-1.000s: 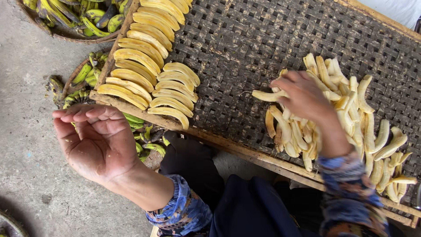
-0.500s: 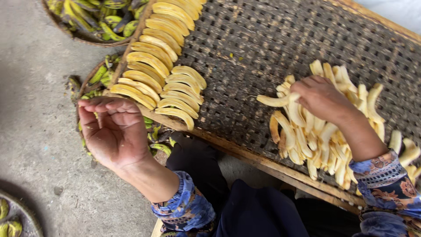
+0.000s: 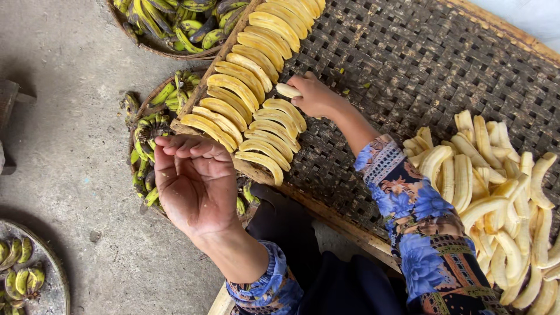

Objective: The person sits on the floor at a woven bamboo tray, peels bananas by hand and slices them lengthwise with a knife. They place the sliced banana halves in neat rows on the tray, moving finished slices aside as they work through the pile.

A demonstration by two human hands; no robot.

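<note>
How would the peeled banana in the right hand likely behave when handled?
The peeled banana looks soft, so it would probably bruise or snap under a firm pinch. Its bare flesh may be slippery. The right hand holds it with fingers only, suggesting it is light.

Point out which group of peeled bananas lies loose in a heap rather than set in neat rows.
The pile of peeled bananas at the mat's right end: tumbled every way, unlike the tidy rows by the right hand.

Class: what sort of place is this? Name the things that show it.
Probably an outdoor banana-drying spot: a woven tray holding peeled bananas in rows, baskets of unpeeled ones, bare concrete ground.
</note>
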